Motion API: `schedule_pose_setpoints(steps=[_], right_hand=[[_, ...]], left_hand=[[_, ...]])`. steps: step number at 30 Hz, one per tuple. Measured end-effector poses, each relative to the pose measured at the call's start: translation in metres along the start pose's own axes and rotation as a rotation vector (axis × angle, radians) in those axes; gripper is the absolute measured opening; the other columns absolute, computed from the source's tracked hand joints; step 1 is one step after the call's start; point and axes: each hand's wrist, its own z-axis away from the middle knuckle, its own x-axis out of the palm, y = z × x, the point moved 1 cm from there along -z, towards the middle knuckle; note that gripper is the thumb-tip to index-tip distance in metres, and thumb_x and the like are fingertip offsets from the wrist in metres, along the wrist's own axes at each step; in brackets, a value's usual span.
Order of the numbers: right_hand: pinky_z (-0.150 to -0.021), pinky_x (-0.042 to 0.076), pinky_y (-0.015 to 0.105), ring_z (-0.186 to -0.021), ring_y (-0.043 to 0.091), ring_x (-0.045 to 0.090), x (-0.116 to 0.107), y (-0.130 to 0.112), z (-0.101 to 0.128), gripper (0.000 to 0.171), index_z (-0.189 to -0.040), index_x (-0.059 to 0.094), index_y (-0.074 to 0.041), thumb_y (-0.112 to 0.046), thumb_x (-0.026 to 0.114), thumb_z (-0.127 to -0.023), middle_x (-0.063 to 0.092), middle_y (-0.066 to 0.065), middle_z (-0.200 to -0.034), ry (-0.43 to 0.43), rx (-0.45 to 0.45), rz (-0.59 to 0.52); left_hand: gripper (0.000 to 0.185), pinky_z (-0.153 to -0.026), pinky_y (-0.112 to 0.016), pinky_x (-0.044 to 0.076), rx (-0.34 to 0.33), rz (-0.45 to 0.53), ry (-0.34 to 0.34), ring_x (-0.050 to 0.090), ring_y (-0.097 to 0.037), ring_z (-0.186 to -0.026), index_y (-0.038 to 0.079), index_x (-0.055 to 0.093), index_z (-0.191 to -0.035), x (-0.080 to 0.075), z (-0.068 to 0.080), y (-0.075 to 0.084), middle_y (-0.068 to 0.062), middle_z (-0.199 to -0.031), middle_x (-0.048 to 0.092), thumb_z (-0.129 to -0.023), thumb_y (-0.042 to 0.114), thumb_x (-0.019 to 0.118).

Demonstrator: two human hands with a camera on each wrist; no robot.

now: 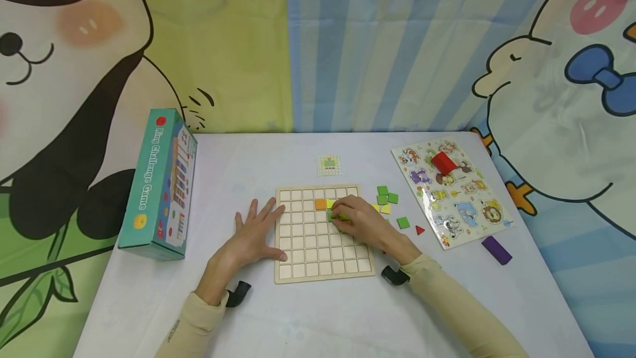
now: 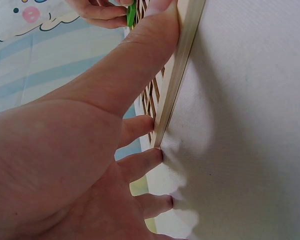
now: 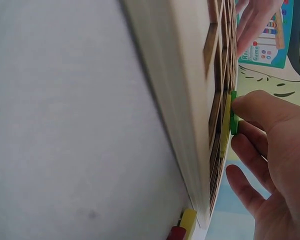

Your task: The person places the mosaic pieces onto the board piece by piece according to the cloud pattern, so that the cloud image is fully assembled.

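Note:
A wooden grid board (image 1: 323,270) lies on the white table. In its upper rows sit an orange square tile (image 1: 320,204) and a yellow tile (image 1: 330,203) beside it. My right hand (image 1: 365,222) reaches over the board and pinches a green tile (image 3: 234,120) between thumb and fingertips, just above a yellow tile (image 3: 225,125). Part of the grid is hidden under that hand. With fingers spread, my left hand (image 1: 253,236) rests at the board's left edge, its thumb (image 2: 140,55) against the frame.
Several loose green tiles (image 1: 382,190), a yellow tile (image 1: 385,209) and a red triangle (image 1: 419,230) lie right of the board. A pattern card (image 1: 329,165) lies behind it. A teal box (image 1: 151,181) stands left. An animal-picture board (image 1: 467,214) bearing a red block (image 1: 444,163) lies right, near a purple block (image 1: 497,250).

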Motion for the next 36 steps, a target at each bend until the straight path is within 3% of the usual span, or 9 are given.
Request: schedule_pose_setpoints(steps=[15, 21, 25, 36], right_hand=[[-0.097, 0.053, 0.035, -0.11, 0.018, 0.064, -0.003, 0.001, 0.001, 0.018, -0.105, 0.078, -0.01, -0.014, 0.08, -0.087, 0.071, 0.004, -0.114, 0.007, 0.013, 0.012], [-0.096, 0.052, 0.037, -0.113, 0.019, 0.06, -0.002, 0.001, 0.004, 0.027, -0.12, 0.076, -0.015, -0.018, 0.075, -0.093, 0.067, 0.005, -0.12, -0.056, 0.033, 0.024], [-0.096, 0.051, 0.037, -0.113, 0.021, 0.059, 0.001, 0.001, 0.005, 0.025, -0.118, 0.077, -0.015, -0.02, 0.073, -0.094, 0.066, 0.007, -0.12, -0.082, 0.028, 0.034], [-0.087, 0.053, 0.034, -0.107, 0.019, 0.059, -0.009, 0.009, 0.015, 0.021, -0.112, 0.078, -0.012, -0.017, 0.077, -0.091, 0.066, 0.005, -0.116, -0.004, 0.034, 0.02]], left_hand=[[0.118, -0.109, -0.084, -0.004, -0.001, -0.015, 0.001, -0.006, -0.053, -0.154, 0.013, 0.031, -0.16, 0.001, -0.001, -0.001, -0.016, -0.171, 0.01, -0.064, 0.042, 0.094], [0.118, -0.108, -0.084, -0.004, 0.005, -0.011, 0.007, -0.006, -0.053, -0.154, 0.013, 0.032, -0.16, 0.002, -0.001, -0.003, -0.015, -0.171, 0.011, -0.064, 0.041, 0.095], [0.119, -0.108, -0.084, -0.004, 0.01, -0.011, 0.006, -0.005, -0.054, -0.153, 0.013, 0.031, -0.16, 0.003, -0.001, -0.003, -0.016, -0.171, 0.011, -0.063, 0.041, 0.095], [0.119, -0.108, -0.084, -0.005, 0.025, -0.007, 0.004, -0.006, -0.055, -0.153, 0.012, 0.029, -0.16, 0.0, 0.001, -0.002, -0.017, -0.171, 0.01, -0.065, 0.042, 0.093]])
